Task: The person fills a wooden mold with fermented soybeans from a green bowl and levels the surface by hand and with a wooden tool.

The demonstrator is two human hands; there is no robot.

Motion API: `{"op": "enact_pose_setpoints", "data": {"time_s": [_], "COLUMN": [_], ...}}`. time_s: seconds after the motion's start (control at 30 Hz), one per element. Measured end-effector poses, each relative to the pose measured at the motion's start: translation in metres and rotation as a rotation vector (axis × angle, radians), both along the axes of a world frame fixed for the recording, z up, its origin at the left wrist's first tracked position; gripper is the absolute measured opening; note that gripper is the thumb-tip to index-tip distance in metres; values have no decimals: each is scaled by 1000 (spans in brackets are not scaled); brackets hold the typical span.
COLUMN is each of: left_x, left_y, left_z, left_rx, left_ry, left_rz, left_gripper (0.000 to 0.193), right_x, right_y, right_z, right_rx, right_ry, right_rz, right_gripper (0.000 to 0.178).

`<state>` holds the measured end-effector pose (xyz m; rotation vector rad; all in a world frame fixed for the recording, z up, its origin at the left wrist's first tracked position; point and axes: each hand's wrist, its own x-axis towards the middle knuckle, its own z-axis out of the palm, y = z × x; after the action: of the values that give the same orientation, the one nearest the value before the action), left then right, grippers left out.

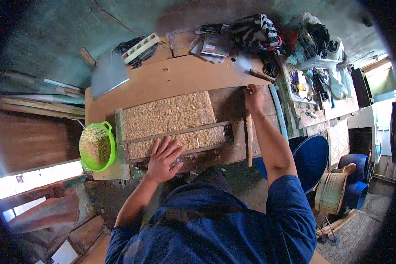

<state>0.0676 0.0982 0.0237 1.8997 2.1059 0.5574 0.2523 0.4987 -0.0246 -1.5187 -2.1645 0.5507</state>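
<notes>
A flat, wide layer of pale yellow beans or grains (167,112) lies on the wooden table, bordered by wooden strips. A long narrow wooden bar (176,133) separates it from a slimmer, shiny strip of the same beans (202,138) nearer me. My left hand (165,160) rests palm down with fingers spread, its fingertips on the near strip. To the right, beyond the dark bare board, my right hand (254,100) has its fingers drawn together by the board's far right corner. Whatever it may hold is too small to name. A thin wooden stick (250,145) extends toward me below that hand.
A bright green colander (111,145) full of loose beans stands at the table's left edge. Along the back lie a white power strip (141,48), booklets (215,45) and black bags (253,33). A tray of small tools (301,86) and blue barrels (311,160) are at right.
</notes>
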Motion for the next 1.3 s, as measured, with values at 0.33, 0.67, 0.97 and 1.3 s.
{"op": "enact_pose_setpoints", "data": {"time_s": [0.33, 0.67, 0.97, 1.3], "left_x": [0, -1, 0, -1], "left_y": [1, 0, 0, -5], "left_z": [1, 1, -1, -8], "left_rx": [-34, -13, -1, 26], "left_ry": [-8, 0, -35, -18], "left_rz": [7, 18, 23, 2], "left_gripper": [51, 51, 51, 50], "right_x": [-1, -1, -4, 24], "right_y": [17, 33, 26, -75], "right_z": [0, 21, 16, 62], "right_rx": [3, 76, 437, -420], "right_ry": [-146, -372, -511, 550], "right_rz": [46, 238, 493, 109], "right_gripper": [17, 16, 14, 11]}}
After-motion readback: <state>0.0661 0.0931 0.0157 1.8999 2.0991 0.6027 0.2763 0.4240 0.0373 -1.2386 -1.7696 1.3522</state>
